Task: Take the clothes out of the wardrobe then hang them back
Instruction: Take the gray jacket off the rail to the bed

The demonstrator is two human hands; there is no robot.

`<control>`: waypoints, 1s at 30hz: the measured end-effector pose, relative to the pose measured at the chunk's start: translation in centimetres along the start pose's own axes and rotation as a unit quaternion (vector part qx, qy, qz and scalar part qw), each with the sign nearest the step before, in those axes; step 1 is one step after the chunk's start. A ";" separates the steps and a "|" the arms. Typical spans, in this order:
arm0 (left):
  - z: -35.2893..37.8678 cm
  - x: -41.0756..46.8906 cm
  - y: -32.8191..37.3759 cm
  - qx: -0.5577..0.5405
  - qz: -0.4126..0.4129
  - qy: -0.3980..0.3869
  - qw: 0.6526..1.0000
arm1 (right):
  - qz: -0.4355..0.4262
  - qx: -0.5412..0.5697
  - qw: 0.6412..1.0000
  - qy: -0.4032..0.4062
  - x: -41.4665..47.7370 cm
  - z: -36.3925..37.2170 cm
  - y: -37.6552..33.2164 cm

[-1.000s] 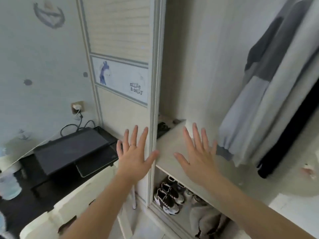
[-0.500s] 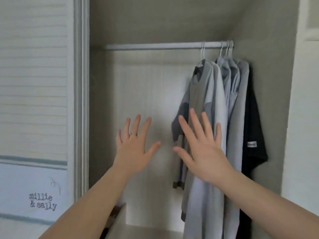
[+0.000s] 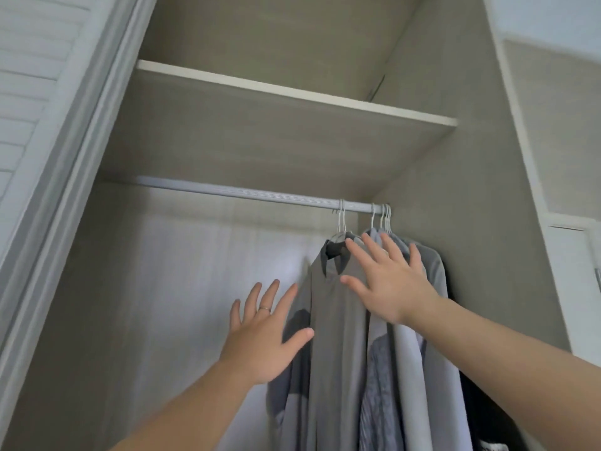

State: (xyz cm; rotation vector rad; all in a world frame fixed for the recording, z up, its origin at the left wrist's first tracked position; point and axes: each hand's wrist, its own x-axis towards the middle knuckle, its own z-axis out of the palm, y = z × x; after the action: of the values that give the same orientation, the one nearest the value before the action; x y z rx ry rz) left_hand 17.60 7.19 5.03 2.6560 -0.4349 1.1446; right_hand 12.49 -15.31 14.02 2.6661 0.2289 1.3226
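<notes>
We've looked up from shelf to rod [image 3: 227, 192]. Right hand [image 3: 395, 281] spread at the shirt [image 3: 331, 320] collar, left hand [image 3: 263, 343] spread beside. Nothing gripped; removal starting.

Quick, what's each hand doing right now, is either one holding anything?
left hand: open, fingers spread, holding nothing.
right hand: open, fingers spread in front of the grey shirt, gripping nothing.
</notes>
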 end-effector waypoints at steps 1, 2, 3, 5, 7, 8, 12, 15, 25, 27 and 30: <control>0.5 1.0 0.2 -0.016 -0.003 -0.004 1.000 | 0.006 -0.009 1.000 -0.017 1.0 0.1 0.2; 1.0 2.0 0.4 -0.033 -0.008 -0.009 0.999 | 0.009 -0.024 0.999 -0.032 2.1 0.4 0.3; 1.5 2.9 0.6 -0.053 -0.016 -0.013 0.998 | 0.011 -0.039 0.998 -0.045 3.0 0.6 0.5; 2.6 4.6 1.1 -0.087 -0.028 -0.025 0.995 | 0.015 -0.054 0.997 -0.061 4.8 1.1 0.7; 3.6 6.1 1.6 -0.106 -0.028 -0.040 0.993 | 0.020 -0.067 0.996 -0.057 6.3 1.5 0.7; 4.0 6.8 1.8 -0.118 -0.028 -0.046 0.992 | 0.022 -0.081 0.996 -0.042 6.9 1.7 0.7; 5.3 9.3 2.9 -0.182 -0.029 -0.056 0.981 | 0.017 -0.112 0.993 0.010 8.9 1.6 0.3; 6.0 10.9 3.6 -0.231 -0.022 -0.061 0.971 | 0.040 -0.027 0.998 -0.026 10.2 0.8 0.0; 7.8 13.8 5.1 -0.511 0.016 -0.124 0.850 | 0.125 0.151 0.976 -0.092 14.0 -0.6 -1.4; 8.0 14.0 5.2 -0.511 0.026 -0.128 0.850 | 0.144 0.129 0.976 -0.099 14.5 -0.1 -2.0; 7.7 14.0 5.4 -0.499 0.033 -0.123 0.857 | 0.149 -0.001 0.981 -0.128 15.0 1.0 -2.5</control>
State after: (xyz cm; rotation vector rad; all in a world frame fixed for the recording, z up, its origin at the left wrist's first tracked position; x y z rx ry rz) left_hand 30.08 -2.80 10.56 1.8353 -0.8766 0.3655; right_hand 22.15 -9.84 24.52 2.9166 -0.2095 1.0255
